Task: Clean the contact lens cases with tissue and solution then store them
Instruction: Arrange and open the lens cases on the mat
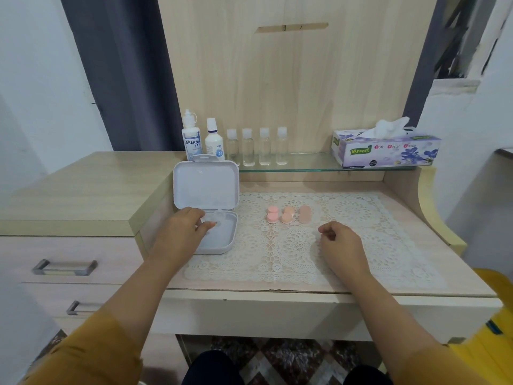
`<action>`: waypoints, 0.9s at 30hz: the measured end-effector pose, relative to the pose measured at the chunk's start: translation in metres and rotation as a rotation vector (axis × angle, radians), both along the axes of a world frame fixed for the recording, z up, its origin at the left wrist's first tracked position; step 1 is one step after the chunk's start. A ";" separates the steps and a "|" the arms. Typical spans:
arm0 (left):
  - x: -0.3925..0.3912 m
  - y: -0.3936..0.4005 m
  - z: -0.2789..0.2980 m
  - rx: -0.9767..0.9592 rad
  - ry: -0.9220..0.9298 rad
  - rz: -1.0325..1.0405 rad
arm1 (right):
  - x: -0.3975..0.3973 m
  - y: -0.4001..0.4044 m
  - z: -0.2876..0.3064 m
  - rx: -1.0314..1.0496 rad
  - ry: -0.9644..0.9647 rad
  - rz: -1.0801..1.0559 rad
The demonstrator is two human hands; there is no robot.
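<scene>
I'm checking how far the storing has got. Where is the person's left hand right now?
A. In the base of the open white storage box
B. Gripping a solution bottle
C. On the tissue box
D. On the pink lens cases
A: the left hand reaches into the base of the open white storage box, whose lid stands up, while the three pink lens cases lie apart on the lace mat.

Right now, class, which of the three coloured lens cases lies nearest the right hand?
The beige lens case, rightmost in the row on the lace mat. The pink one lies farthest, the orange one between them.
</scene>
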State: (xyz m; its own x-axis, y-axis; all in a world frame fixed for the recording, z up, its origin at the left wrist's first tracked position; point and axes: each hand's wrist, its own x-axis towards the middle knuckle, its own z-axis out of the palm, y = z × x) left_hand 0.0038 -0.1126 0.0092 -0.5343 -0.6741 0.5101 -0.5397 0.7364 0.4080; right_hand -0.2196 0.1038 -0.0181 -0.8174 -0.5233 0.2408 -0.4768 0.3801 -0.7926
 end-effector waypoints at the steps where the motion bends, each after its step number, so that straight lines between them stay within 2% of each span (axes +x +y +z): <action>1: -0.001 0.001 0.000 -0.001 0.012 0.006 | 0.000 0.000 0.000 -0.001 -0.002 0.002; 10: -0.029 0.029 0.004 0.001 0.178 -0.083 | 0.002 0.001 0.002 -0.011 -0.017 0.007; 14: -0.048 0.050 0.005 0.068 0.239 -0.146 | 0.003 0.002 0.004 -0.035 -0.043 0.007; 20: -0.078 0.079 -0.005 0.242 0.185 -0.260 | 0.002 0.004 0.004 -0.088 -0.096 -0.005; 24: -0.096 0.087 -0.009 0.296 0.111 -0.249 | 0.004 0.004 0.006 -0.164 -0.144 -0.027; 27: -0.104 0.090 -0.011 0.349 0.129 -0.237 | 0.004 0.005 0.007 -0.209 -0.180 -0.036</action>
State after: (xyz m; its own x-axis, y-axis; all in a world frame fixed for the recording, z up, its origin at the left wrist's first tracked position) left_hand -0.1005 -0.0225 -0.0021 -0.6418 -0.6843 0.3461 -0.3011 0.6399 0.7070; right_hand -0.2159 0.1083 -0.0111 -0.8743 -0.4469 0.1894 -0.3098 0.2133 -0.9266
